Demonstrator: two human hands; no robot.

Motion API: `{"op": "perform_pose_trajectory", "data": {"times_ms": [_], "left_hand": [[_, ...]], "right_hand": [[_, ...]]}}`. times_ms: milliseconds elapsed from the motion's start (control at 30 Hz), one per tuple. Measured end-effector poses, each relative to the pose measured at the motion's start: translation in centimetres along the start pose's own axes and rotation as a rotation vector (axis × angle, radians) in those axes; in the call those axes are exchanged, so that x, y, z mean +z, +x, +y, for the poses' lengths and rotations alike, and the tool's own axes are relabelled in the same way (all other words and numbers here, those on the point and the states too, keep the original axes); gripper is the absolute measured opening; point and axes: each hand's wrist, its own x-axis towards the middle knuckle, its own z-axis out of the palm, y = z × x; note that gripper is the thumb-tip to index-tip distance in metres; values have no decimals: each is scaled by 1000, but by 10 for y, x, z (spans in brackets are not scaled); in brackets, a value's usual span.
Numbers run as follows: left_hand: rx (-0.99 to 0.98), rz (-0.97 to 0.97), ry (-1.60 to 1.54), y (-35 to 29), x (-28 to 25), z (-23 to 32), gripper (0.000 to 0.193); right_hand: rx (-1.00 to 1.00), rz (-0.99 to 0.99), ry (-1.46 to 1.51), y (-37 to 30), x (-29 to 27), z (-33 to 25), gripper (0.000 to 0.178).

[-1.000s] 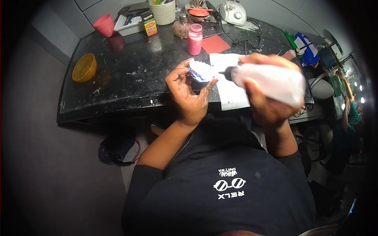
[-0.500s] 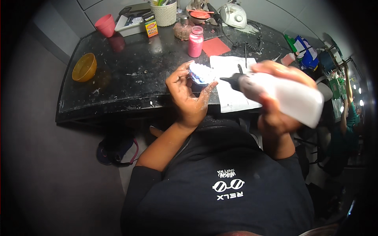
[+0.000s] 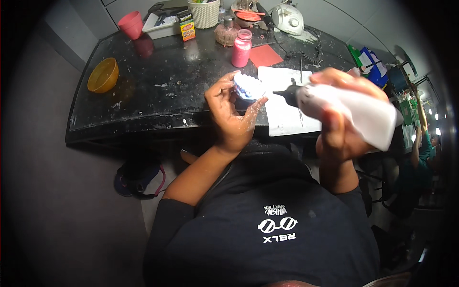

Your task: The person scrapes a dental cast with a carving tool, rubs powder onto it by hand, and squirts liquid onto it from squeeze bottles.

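Observation:
Between the thumb and fingers of my left hand (image 3: 233, 115) is a dental cast (image 3: 248, 87), white on top with bluish patches along its side and a row of teeth at its upper edge. My right hand (image 3: 342, 131) is wrapped round a white squeeze bottle (image 3: 358, 112) with a black pointed nozzle (image 3: 287, 94). The bottle lies tilted, its nozzle tip pointing left at the cast and a short gap away from it. White powder or paste speckles my left thumb. Both hands are above the front edge of the black worktop.
A white paper sheet (image 3: 282, 117) lies below the bottle. Beyond stand a jar of pink powder (image 3: 242, 50), a red square sheet (image 3: 266, 56), a glass jar (image 3: 226, 36), a small box (image 3: 187, 27) and a white machine (image 3: 287, 20). An amber bowl (image 3: 103, 76) sits at left.
My view has shifted slightly. Both hands keep hold of the cast and the bottle, with the nozzle still close to the cast and the bottle lying a little flatter.

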Motion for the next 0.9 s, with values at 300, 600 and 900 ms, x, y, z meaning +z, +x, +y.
{"op": "perform_pose_trajectory", "data": {"times_ms": [300, 600, 900], "left_hand": [[24, 12, -1, 5, 3, 0, 70], [17, 3, -47, 4, 2, 0, 68], [14, -8, -49, 4, 0, 0, 67]], "right_hand": [[-518, -371, -521, 18, -7, 16, 48], [-77, -97, -5, 4, 3, 3, 45], [-329, -316, -385, 20, 0, 10, 47]]}}
